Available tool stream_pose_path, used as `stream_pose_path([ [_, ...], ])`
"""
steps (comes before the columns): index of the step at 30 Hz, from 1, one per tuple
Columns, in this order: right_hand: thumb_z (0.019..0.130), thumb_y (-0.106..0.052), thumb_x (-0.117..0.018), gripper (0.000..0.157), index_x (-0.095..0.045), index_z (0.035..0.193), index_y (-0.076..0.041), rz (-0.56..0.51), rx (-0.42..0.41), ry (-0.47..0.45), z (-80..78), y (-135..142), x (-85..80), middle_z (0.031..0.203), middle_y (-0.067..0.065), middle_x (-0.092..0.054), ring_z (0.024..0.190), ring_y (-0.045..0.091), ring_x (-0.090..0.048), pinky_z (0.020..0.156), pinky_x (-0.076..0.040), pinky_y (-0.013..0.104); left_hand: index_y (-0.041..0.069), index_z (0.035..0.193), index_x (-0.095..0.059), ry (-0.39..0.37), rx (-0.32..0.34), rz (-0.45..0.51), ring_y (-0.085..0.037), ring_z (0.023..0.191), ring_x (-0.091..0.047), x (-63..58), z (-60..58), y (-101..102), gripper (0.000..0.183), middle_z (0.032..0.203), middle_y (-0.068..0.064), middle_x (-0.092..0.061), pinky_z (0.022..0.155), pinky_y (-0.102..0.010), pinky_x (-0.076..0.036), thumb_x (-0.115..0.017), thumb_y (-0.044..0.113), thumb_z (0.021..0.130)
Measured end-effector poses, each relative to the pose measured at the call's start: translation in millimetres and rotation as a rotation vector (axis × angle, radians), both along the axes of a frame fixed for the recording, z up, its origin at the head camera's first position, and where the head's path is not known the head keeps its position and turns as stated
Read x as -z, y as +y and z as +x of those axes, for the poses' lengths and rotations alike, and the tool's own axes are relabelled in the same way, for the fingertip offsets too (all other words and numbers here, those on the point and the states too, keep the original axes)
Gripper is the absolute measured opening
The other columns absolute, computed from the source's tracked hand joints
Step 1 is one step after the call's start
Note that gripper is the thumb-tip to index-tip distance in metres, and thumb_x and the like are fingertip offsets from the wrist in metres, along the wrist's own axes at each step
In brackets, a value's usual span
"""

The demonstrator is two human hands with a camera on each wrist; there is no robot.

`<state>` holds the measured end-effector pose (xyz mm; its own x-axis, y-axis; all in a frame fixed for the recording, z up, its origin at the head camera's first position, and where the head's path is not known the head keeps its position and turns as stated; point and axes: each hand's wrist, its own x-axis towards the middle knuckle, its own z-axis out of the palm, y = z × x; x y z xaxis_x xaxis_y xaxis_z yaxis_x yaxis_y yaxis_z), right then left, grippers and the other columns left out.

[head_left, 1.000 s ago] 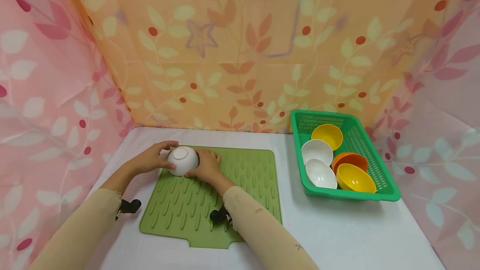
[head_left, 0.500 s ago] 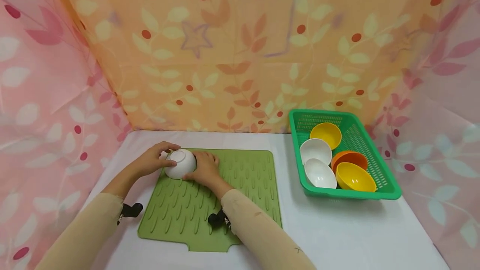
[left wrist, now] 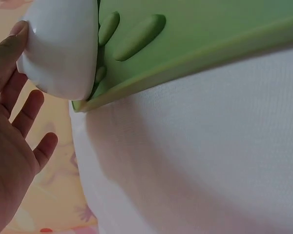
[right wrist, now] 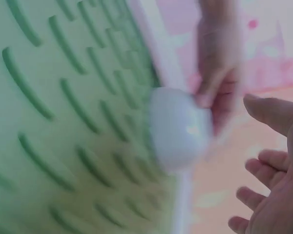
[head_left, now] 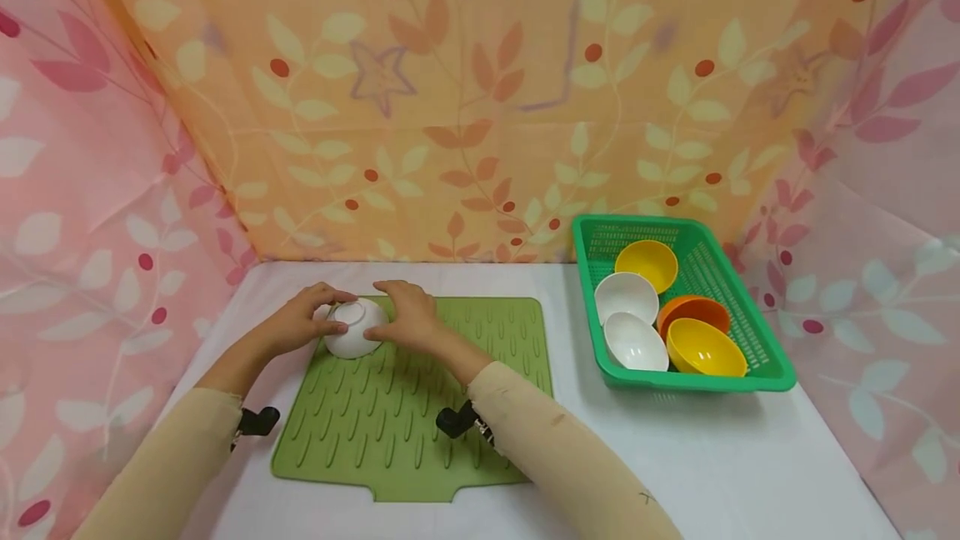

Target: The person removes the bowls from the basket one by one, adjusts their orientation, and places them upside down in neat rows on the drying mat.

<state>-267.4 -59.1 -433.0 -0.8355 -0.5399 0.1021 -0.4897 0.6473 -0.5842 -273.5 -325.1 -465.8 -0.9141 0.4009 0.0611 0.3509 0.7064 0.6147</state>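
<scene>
On mat (head_left: 382, 407), left hand (head_left: 302, 321) pinching bowl (head_left: 352, 340), right hand (head_left: 411, 318) spread, seemingly off it

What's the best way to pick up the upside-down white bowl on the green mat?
Probably from above, pinching opposite sides low on the wall. The white bowl sits mouth down on the green mat, so its inside is covered, and it narrows towards the foot ring on top, where a hold might slip.

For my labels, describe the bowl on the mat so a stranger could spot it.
On the white table, find the green ridged mat. At its far left corner sits a white bowl, touched by the left hand. Unlike the white bowls in the basket, it is upside down.
</scene>
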Motion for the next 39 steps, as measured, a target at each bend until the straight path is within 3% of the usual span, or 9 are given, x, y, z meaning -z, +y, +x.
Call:
stream_pose_path([
  [9,0.089,-0.038,-0.081,0.079,-0.044,0.155,-0.016,0.041,-0.193,0.141,21.2,89,-86.4,0.159,0.002,-0.045,0.152,0.023,-0.031,0.122,-0.02,0.056,0.013,0.139,-0.063,0.019,-0.006,-0.03,-0.038,0.125,-0.047,0.8,-0.8,1,0.054,0.122,-0.012,-0.059,0.098,-0.061,-0.038,-0.08,0.03,0.09],
  [13,0.089,-0.034,-0.081,0.078,-0.044,0.156,-0.018,0.046,-0.219,0.16,24.3,136,-109.7,0.156,0.0,-0.047,0.148,0.02,-0.037,0.122,-0.025,0.051,0.013,0.139,-0.063,0.015,-0.016,-0.024,-0.039,0.126,-0.047,3.2,1.1,-1,0.054,0.124,-0.013,-0.058,0.097,-0.061,-0.039,-0.08,0.03,0.09],
  [18,0.088,-0.034,-0.083,0.076,-0.047,0.153,-0.023,0.074,-0.197,0.171,32.8,203,-125.0,0.154,-0.004,-0.049,0.147,0.022,-0.038,0.121,-0.026,0.054,0.015,0.138,-0.063,0.008,-0.015,-0.009,-0.038,0.127,-0.046,6.1,2.0,-1,0.053,0.124,-0.012,-0.058,0.098,-0.061,-0.039,-0.08,0.03,0.09],
  [23,0.086,-0.033,-0.084,0.078,-0.047,0.153,-0.024,0.099,-0.113,0.105,40.8,272,-120.6,0.157,-0.002,-0.045,0.148,0.027,-0.034,0.118,-0.029,0.059,0.014,0.139,-0.063,0.017,-0.01,-0.002,-0.039,0.126,-0.046,6.3,0.9,-1,0.054,0.124,-0.013,-0.058,0.097,-0.061,-0.039,-0.08,0.03,0.09],
  [28,0.084,-0.044,-0.084,0.079,-0.048,0.152,-0.023,0.113,-0.009,0.023,40.1,331,-98.8,0.155,0.003,-0.047,0.142,0.03,-0.04,0.11,-0.041,0.06,0.013,0.139,-0.063,0.027,-0.014,-0.005,-0.04,0.125,-0.046,2.2,0.5,-1,0.054,0.125,-0.014,-0.058,0.096,-0.061,-0.039,-0.08,0.031,0.09],
  [30,0.082,-0.046,-0.084,0.081,-0.049,0.152,-0.024,0.12,0.01,0.004,38.0,348,-88.3,0.153,0.004,-0.048,0.132,0.027,-0.048,0.104,-0.047,0.057,0.013,0.139,-0.063,0.032,-0.014,0.0,-0.04,0.126,-0.046,1.2,0.2,-1,0.054,0.125,-0.014,-0.058,0.097,-0.061,-0.038,-0.08,0.031,0.09],
  [33,0.08,-0.046,-0.086,0.085,-0.049,0.152,-0.023,0.133,0.02,-0.037,35.6,367,-73.1,0.149,0.007,-0.05,0.11,0.02,-0.059,0.092,-0.056,0.043,0.012,0.138,-0.063,0.03,-0.014,0.015,-0.04,0.126,-0.047,2.3,0.0,-1,0.054,0.126,-0.015,-0.058,0.098,-0.063,-0.038,-0.079,0.031,0.09],
  [36,0.078,-0.046,-0.087,0.088,-0.048,0.153,-0.021,0.139,0.012,-0.104,33.1,380,-58.8,0.138,0.011,-0.054,0.091,0.02,-0.063,0.079,-0.056,0.032,0.012,0.138,-0.064,0.021,-0.021,0.03,-0.04,0.125,-0.048,5.6,1.4,0,0.054,0.126,-0.016,-0.058,0.099,-0.065,-0.038,-0.08,0.03,0.09],
  [39,0.077,-0.046,-0.087,0.091,-0.047,0.154,-0.02,0.15,-0.004,-0.161,30.1,391,-47.1,0.139,0.01,-0.054,0.1,0.027,-0.062,0.083,-0.057,0.034,0.012,0.137,-0.064,0.015,-0.024,0.04,-0.041,0.125,-0.049,9.0,3.3,1,0.053,0.125,-0.016,-0.058,0.1,-0.066,-0.039,-0.08,0.029,0.09],
])
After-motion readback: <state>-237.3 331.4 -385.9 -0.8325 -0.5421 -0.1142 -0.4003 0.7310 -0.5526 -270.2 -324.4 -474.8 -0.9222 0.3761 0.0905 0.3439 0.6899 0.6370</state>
